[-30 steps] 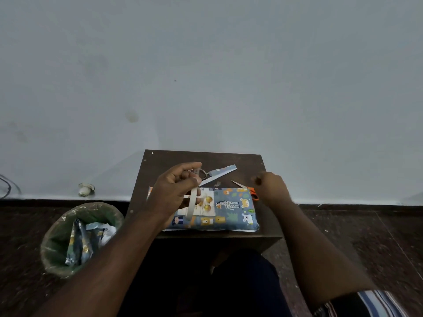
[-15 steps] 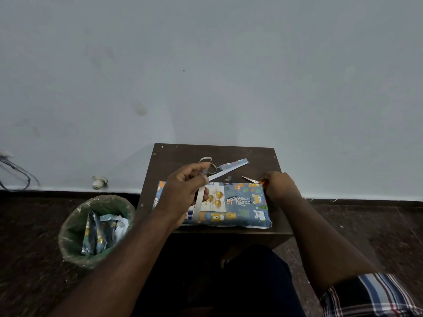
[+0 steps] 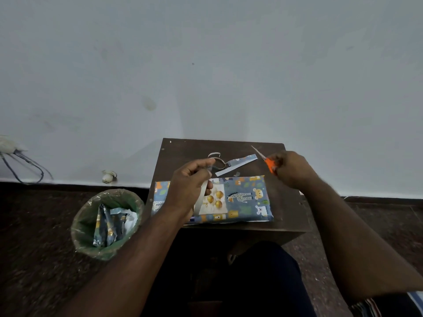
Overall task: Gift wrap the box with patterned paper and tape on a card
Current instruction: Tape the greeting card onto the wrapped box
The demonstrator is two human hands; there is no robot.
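The dark surface (image 3: 286, 202) carries the wrapped box (image 3: 247, 200), already covered in animal-patterned paper, flat and stiff enough to press on. A card (image 3: 214, 200) with gold balloons lies on its top, light and likely to slide unless held down. The left hand (image 3: 190, 186) pinches a strip of tape (image 3: 201, 197) stretched over the card's edge; thin and clingy, it is best held by its ends. The right hand (image 3: 293, 168) grips orange-handled scissors (image 3: 267, 162), blades pointing away, apart from the tape.
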